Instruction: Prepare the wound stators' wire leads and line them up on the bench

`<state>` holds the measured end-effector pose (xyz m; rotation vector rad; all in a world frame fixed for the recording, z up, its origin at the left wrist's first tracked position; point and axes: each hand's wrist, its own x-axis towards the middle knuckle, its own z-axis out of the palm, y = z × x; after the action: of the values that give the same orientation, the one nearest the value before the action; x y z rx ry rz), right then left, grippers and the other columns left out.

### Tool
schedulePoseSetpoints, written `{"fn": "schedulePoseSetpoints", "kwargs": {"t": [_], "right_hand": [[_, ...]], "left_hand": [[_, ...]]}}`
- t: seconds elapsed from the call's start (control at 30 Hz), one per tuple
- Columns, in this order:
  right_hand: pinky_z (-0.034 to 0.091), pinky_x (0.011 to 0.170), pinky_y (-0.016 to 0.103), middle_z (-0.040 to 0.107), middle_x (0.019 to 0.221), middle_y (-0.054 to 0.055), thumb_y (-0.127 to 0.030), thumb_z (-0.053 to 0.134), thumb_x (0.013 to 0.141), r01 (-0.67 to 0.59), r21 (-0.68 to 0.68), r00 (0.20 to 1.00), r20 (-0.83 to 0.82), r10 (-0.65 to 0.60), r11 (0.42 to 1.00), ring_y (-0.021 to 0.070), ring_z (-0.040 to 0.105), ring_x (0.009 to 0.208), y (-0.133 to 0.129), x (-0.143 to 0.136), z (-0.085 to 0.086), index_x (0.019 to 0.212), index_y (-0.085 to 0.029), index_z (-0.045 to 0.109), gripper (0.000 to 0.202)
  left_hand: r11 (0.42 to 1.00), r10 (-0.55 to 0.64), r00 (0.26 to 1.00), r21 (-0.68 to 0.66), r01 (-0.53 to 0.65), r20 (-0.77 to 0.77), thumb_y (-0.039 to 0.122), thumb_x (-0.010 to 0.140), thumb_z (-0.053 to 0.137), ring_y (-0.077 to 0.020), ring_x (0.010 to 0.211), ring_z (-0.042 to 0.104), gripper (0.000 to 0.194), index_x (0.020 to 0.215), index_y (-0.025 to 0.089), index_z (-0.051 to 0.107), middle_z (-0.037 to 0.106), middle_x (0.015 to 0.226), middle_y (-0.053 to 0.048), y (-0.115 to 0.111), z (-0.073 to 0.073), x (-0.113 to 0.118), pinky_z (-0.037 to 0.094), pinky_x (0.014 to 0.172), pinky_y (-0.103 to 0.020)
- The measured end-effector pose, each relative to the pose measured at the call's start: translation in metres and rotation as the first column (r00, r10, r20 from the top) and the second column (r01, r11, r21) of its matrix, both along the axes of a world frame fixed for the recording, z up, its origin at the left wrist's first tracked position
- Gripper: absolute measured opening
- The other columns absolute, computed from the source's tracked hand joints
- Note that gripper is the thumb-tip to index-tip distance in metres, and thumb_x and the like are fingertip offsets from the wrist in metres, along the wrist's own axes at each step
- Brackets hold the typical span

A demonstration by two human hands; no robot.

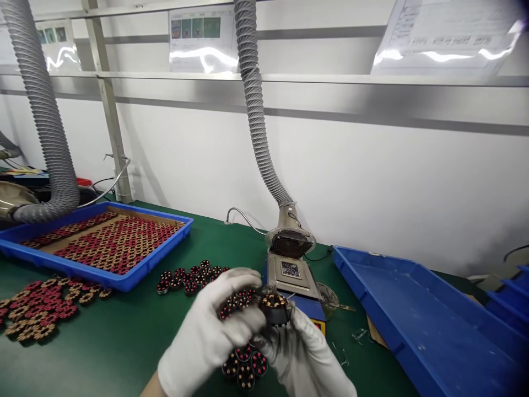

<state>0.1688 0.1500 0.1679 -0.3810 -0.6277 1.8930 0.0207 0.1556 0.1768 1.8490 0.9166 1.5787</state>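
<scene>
I see both hands in white gloves, low in the middle of the view, above the green table point(136, 325). The right hand point(306, 353) holds a small round coil part point(274, 306), dark with copper windings on top; its fingers are closed around the lower side of this part. The left hand point(215, 325) comes over from the left, with fingers curled narrow, and its fingertips touch the same part from the side. The picture is a little blurred here, so I cannot tell the exact grip.

Under the hands a few similar coils point(244, 369) lie on the table, and more stand in a group point(190, 277) behind them. Just behind the held part is a small solder pot point(291, 273) with a grey extraction hose point(256, 116) above it. On the left a blue tray point(136, 273) is full of coils, and loose ones point(35, 309) lie before it. On the right is another blue tray point(397, 331).
</scene>
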Motion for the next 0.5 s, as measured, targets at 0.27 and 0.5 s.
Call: {"fn": "schedulePoseSetpoints", "kwargs": {"t": [0.27,0.5], "right_hand": [[0.052,0.065,0.025,0.071,0.085,0.001,-0.032,0.076,0.062,-0.037,-0.006,0.996,0.082,0.037,0.999,0.0136,0.064,0.074,0.007,-0.005,-0.006,0.085,-0.024,0.068,0.026],[0.052,0.069,0.028,0.071,0.088,0.005,-0.036,0.073,0.065,-0.068,-0.021,0.997,0.035,0.069,0.997,0.0165,0.066,0.077,0.005,-0.008,-0.008,0.087,-0.02,0.069,0.027]], "left_hand": [[0.969,-0.005,0.998,0.248,0.02,-0.06,0.014,0.075,0.057,-0.0196,0.093,0.058,0.018,0.089,0.022,0.065,0.067,0.091,-0.003,0.008,-0.002,0.001,0.049,0.085,-0.029],[1.0,-0.02,0.99,0.025,0.017,0.142,0.01,0.071,0.063,-0.015,0.093,0.06,0.025,0.091,0.026,0.065,0.065,0.099,0.001,0.002,0.003,-0.005,0.049,0.083,-0.02]]}}
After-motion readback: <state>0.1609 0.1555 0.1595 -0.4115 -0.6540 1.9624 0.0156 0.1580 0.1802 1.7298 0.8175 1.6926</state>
